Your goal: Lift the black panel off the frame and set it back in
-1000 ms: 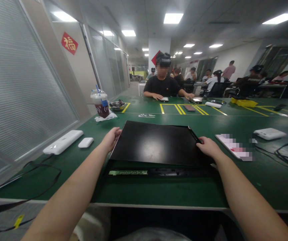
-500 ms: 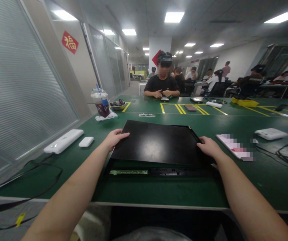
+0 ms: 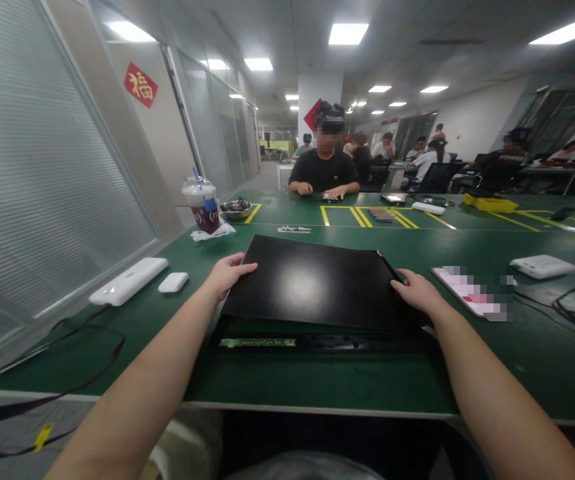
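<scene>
A flat black screen panel (image 3: 312, 280) with a soft glare spot is held tilted above the green table. My left hand (image 3: 229, 275) is closed on its left edge, thumb on top. My right hand (image 3: 414, 291) grips the panel's right edge, with its fingers hidden behind. Under the panel lies a black frame (image 3: 367, 343), its front strip and far right corner showing. A narrow green circuit board (image 3: 257, 343) sits along the left part of that front strip. The panel hides the middle of the frame.
White devices (image 3: 130, 280) and a small white case (image 3: 173, 282) lie left. A drink cup (image 3: 202, 207) and metal bowl (image 3: 236, 208) stand farther back. A phone (image 3: 467, 293) and cables (image 3: 567, 310) are right. A person (image 3: 325, 170) sits opposite.
The panel's far left corner has risen very slightly, and both hands keep their hold. The person opposite has moved their hands apart.
</scene>
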Motion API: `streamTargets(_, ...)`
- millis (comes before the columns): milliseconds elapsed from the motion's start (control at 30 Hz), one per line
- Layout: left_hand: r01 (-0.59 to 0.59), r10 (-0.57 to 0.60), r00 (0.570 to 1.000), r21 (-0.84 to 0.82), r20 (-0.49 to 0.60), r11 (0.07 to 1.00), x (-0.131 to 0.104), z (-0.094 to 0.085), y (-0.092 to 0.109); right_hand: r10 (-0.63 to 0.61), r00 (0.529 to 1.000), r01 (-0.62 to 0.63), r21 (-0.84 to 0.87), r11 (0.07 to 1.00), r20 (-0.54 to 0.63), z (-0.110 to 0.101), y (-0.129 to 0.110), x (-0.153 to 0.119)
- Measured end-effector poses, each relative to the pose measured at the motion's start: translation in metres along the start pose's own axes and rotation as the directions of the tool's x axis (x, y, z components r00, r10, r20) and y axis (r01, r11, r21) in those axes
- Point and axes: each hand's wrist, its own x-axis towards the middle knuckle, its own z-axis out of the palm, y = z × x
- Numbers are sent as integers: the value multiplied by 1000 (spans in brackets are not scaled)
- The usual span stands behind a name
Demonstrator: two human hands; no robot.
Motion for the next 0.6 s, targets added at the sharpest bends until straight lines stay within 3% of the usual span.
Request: streamTargets(600, -58, 57, 998, -48, -15, 997, 5, -2, -4, 20, 1000, -19, 50, 999, -18, 3, 0, 4)
